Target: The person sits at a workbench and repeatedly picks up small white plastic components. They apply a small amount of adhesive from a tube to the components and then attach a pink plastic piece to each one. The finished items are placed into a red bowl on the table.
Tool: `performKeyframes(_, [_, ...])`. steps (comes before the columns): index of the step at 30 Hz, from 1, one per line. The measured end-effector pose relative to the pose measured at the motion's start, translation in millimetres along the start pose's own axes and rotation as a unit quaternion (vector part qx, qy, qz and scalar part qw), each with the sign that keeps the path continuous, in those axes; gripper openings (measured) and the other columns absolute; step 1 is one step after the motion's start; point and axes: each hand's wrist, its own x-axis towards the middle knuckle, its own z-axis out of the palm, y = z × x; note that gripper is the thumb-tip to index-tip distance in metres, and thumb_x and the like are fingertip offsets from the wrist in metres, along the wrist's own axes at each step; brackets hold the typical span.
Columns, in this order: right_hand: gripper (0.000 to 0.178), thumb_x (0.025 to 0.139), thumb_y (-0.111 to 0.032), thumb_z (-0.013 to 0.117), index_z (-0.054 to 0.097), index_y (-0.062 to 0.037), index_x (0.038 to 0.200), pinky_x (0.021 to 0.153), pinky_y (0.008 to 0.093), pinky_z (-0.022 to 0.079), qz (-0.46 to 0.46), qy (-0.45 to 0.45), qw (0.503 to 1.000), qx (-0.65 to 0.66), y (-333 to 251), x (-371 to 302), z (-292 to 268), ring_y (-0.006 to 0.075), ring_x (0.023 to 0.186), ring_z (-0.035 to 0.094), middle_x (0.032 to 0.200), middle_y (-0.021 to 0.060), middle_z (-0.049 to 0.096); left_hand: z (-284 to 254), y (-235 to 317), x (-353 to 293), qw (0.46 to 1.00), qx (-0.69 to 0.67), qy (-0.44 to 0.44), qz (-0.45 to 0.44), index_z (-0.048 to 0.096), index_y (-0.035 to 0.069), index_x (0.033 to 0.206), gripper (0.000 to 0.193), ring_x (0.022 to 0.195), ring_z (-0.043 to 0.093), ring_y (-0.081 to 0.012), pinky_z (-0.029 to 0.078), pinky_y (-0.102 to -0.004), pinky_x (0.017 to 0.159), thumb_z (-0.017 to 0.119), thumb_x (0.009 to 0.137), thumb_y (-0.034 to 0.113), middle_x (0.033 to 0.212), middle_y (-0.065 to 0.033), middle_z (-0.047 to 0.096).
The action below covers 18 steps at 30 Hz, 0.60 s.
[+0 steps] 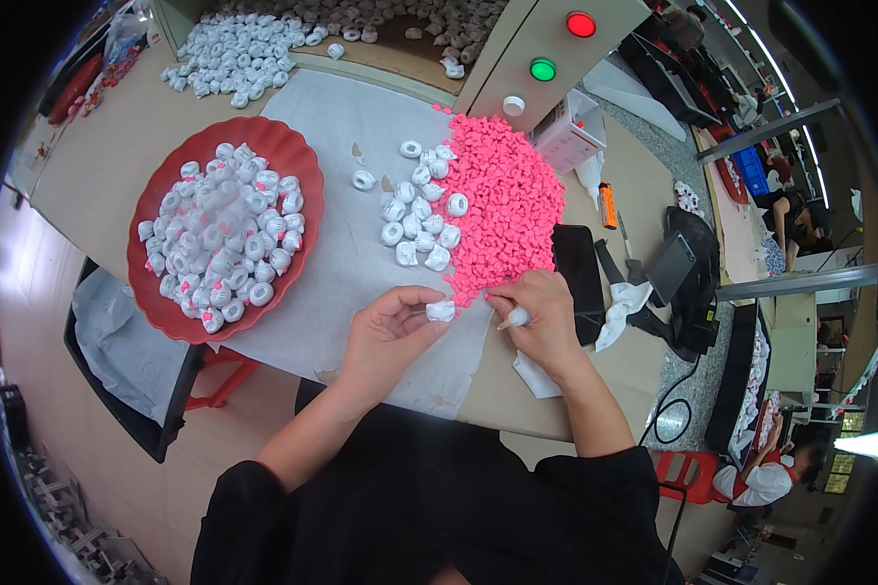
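White piece [440,311] is in the left hand [390,341], near the low end of the pink heap [502,205]. That grip pinches it by thumb and fingers, maybe to leave one side free. The right hand [548,324] has its grip curled around a small white tube [519,317]; I cannot tell if its fingertips also pinch something pink. The heap is small, lumpy bits, probably close for easy reaching. Beside it, round white lumps [420,216] sit on thin paper [332,244], which perhaps keeps the counter [88,205] clean. Leftward, a wavy-edged red dish [310,168] holds more, some pink-dotted. Farthest, another white pile [234,49] lies by a cabinet [502,58].
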Motion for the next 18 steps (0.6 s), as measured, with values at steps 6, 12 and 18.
performKeyframes(6, [0.012,0.066,-0.006,0.068,0.062,-0.0065,0.077,0.062,0.0333,0.038,-0.019,0.002,1.0,-0.013,-7,3,0,0.0235,0.066,0.054,0.067,0.0051,0.056,2,1,0,1.0,0.008,-0.001,-0.006,0.052,-0.003,0.105,0.028,0.096,0.054,-0.0105,0.043,-0.0229,0.085,0.055,0.078,-0.011,0.102,-0.0062,0.055])
performKeyframes(12, [0.009,0.073,-0.004,0.065,0.062,-0.0034,0.082,0.067,0.0266,0.043,0.15,0.008,0.959,0.24,-23,-7,-5,0.0142,0.072,0.058,0.077,0.0043,0.062,4,1,0,0.998,0.051,-0.018,-0.027,0.051,-0.002,0.107,0.027,0.094,0.054,-0.0111,0.045,-0.0239,0.082,0.055,0.08,-0.007,0.101,-0.0064,0.056])
performKeyframes(18, [0.012,0.076,-0.002,0.065,0.061,0.0004,0.087,0.07,0.0224,0.044,0.251,0.001,0.802,0.542,-39,-15,5,0.0086,0.077,0.056,0.084,0.0036,0.061,5,-5,-2,0.993,0.111,-0.038,0.005,0.05,-0.003,0.11,0.027,0.093,0.055,-0.0121,0.045,-0.0246,0.081,0.055,0.082,-0.003,0.101,-0.0075,0.056])
